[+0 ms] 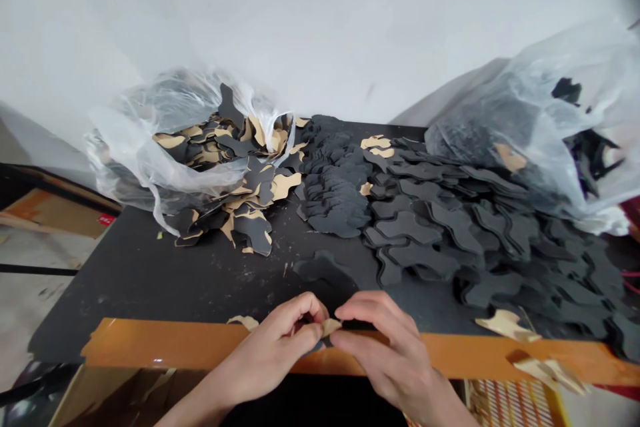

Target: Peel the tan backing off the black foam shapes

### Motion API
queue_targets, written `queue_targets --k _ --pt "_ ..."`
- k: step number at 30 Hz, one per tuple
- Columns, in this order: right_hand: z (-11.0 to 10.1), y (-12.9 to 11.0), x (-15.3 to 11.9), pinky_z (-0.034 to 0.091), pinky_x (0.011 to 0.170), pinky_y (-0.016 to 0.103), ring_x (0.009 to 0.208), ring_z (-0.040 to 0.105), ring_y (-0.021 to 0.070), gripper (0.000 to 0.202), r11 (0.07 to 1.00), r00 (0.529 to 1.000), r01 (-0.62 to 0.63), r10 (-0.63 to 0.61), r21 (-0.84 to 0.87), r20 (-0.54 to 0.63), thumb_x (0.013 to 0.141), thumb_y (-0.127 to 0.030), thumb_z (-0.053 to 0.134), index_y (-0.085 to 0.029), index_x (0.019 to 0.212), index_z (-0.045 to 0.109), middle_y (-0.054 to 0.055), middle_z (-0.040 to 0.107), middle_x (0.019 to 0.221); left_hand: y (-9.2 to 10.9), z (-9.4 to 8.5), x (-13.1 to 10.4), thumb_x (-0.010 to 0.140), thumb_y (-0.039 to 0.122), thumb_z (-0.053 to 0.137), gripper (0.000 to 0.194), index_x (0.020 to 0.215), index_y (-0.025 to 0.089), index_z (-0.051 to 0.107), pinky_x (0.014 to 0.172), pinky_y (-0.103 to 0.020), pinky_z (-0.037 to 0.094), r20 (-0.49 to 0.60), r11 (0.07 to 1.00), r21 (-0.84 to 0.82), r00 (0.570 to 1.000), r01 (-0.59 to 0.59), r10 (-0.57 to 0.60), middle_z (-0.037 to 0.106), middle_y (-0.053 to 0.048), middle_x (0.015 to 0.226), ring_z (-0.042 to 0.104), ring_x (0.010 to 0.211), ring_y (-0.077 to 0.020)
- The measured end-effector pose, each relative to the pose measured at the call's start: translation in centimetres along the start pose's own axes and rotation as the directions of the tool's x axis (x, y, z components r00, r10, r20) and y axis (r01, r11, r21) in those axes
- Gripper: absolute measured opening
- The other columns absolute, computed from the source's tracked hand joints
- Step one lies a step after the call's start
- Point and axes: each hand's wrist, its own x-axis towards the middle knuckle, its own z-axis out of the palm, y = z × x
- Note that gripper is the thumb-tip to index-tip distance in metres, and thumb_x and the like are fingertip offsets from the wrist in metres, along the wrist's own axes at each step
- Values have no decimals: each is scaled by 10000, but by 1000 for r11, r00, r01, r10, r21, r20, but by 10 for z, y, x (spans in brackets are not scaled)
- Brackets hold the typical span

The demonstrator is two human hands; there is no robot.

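Note:
Close to the table's front edge, my left hand [277, 343] pinches a small dark foam piece with tan backing paper [330, 327] between thumb and fingers. From the other side, my right hand [393, 347] has its thumb and fingertips closed around the right end of that same piece. Most of the piece is hidden by the fingers. Just beyond my hands, a single dark foam cutout [323, 268] lies flat on the black table. A curled scrap of tan paper [244, 322] sits left of my left hand.
An open clear plastic bag [175, 183] at the left spills dark, tan-backed cutouts. Overlapping rows of dark cutouts [335, 197] and a wide spread of them [425, 257] cover the middle and right. Another plastic bag [530, 107] stands back right. Orange tape [200, 347] lines the front edge.

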Motion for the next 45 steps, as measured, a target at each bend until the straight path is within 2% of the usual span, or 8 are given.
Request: queue_targets --k 5,9,14,18,27,34,39,45 --pt "-4 -3 -9 450 1005 527 1175 563 279 339 999 999 48 -48 21 13 824 15 552 -228 1042 643 73 688 1100 -3 5 2 896 235 441 119 825 193 526 676 -253 376 -50 998 52 998 39 -36 490 31 776 445 736 -140" --pt "-3 1 -15 522 919 463 1081 612 238 394 988 1000 -1 2 155 -5 828 52 495 -215 1104 584 94 657 1117 -5 5 11 933 250 447 137 905 202 573 687 -265 439 -131 968 252 991 -1 35 592 6 844 545 758 -160" --pt "-1 5 -16 556 841 329 1000 642 177 347 966 982 -176 186 188 -35 875 19 500 -244 1095 550 73 647 1092 -13 -12 36 861 210 653 343 1190 199 556 966 -440 452 -249 579 810 838 -94 485 621 -106 1198 549 1111 -293" --pt "3 7 -17 551 842 276 975 654 155 285 952 964 -251 262 175 -41 903 -30 530 -250 1083 557 67 644 1095 -13 -24 53 868 170 654 305 1166 198 594 907 -428 493 -169 413 907 824 -85 540 687 -79 1088 594 1012 -282" --pt "5 9 -24 520 908 253 1041 633 154 267 932 941 -329 338 153 -32 920 -81 558 -239 1133 590 66 633 1126 1 -24 37 932 232 622 210 1132 177 598 877 -371 504 -171 350 927 683 -132 710 693 -67 1071 619 971 -230" --pt "7 9 -21 533 856 222 995 640 141 327 854 892 -444 451 271 38 900 -119 625 -305 1167 655 29 628 1138 -21 -1 1 934 148 577 203 1124 205 617 862 -401 516 -96 464 853 801 -240 591 683 -59 1125 599 1020 -250" --pt "21 11 -19 547 754 211 828 618 111 439 773 845 -524 526 359 98 875 -99 624 -330 1247 651 23 626 1090 -30 -1 -18 957 54 436 231 1059 195 588 883 -326 499 -346 667 702 699 -250 626 655 -72 1100 592 1032 -181" --pt "32 13 -18 555 738 226 840 621 121 465 649 759 -615 640 448 115 844 -122 631 -318 1265 622 25 620 1079 -39 9 -12 868 174 662 237 1099 168 609 902 -374 512 -126 516 766 698 -384 705 619 -110 1166 567 1045 -233"
